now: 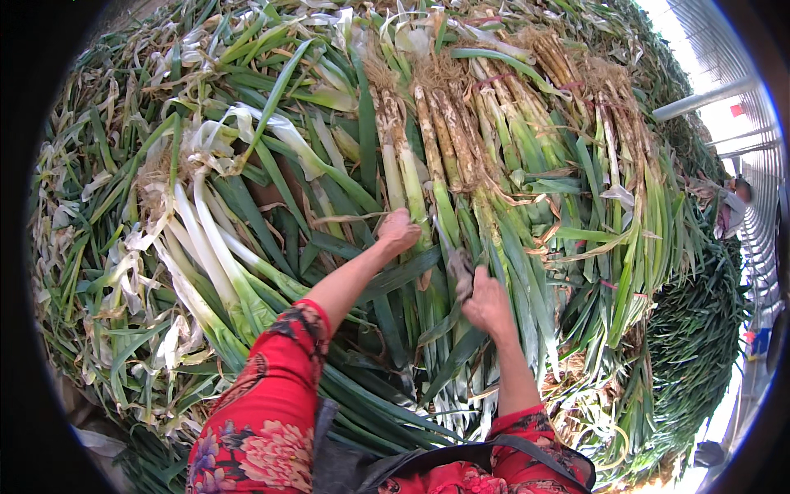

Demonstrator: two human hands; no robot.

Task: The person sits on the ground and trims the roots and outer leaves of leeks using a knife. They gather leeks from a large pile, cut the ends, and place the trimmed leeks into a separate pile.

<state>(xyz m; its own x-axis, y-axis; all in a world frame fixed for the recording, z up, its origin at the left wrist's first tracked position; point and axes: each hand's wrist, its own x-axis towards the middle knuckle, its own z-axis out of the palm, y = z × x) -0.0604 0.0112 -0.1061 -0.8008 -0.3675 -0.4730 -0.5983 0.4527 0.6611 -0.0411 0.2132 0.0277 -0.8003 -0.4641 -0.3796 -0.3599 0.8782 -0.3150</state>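
Observation:
My left hand (pixel 400 231) is closed around the shaft of a long green onion (pixel 392 176) with brown roots, in the middle of the pile. To its right, my right hand (pixel 489 299) grips a knife (pixel 458 265) with a cloth-like wrapped handle; its thin blade points up and away, beside the unpeeled stalks. Several unpeeled green onions (pixel 457 136) with dirty shafts lie roots away from me, right of my left hand. Peeled green onions (pixel 213 241) with clean white shafts lie to the left of my left forearm.
Stripped leaves and skins (pixel 111 204) spread widely on the left. Tied bundles of green onions (pixel 617 123) lie at the right, with a dark green heap of leaves (pixel 691 346) beyond. A metal pipe (pixel 703 102) crosses the upper right, and another person (pixel 731 207) is at the far right.

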